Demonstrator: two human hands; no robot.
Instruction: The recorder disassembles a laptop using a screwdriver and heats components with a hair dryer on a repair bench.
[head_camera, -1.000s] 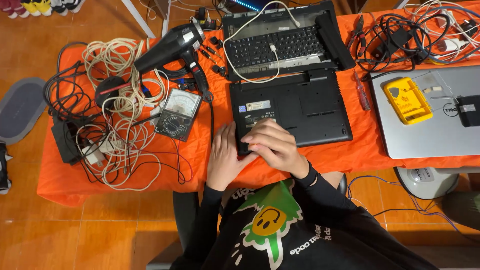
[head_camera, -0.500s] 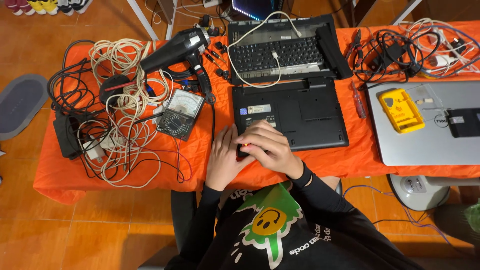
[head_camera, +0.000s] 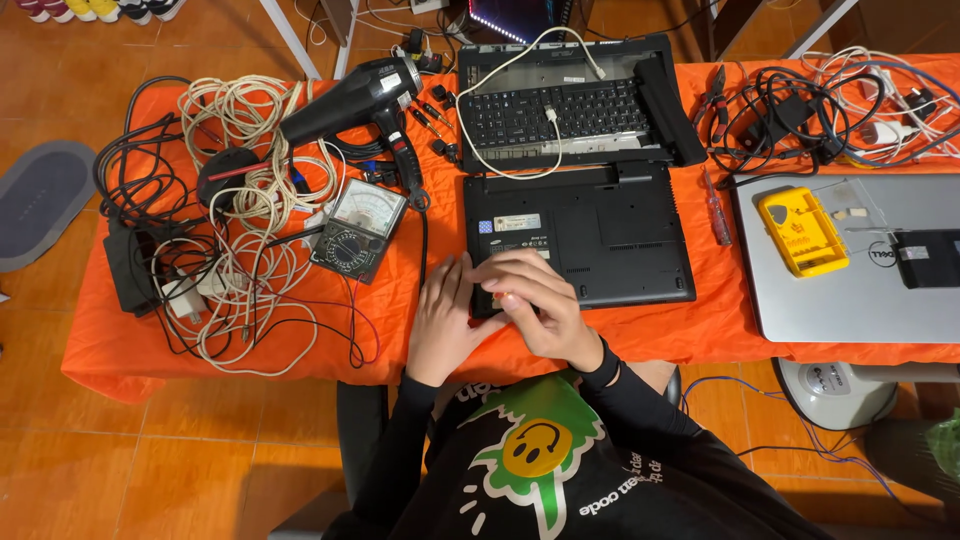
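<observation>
Our left hand (head_camera: 443, 322) lies flat, fingers extended; our right hand (head_camera: 537, 305) curls beside it, fingertips touching.

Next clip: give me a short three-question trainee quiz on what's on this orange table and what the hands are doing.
1. True or false: both hands rest on the near-left corner of the black upturned laptop base.
2. What lies directly left of that base? A) black-and-grey analog multimeter B) yellow plastic case C) black hair dryer
3. Fill in: the yellow case sits on a closed ____ laptop.

Key
1. True: the left hand and right hand meet there.
2. A
3. silver
</observation>
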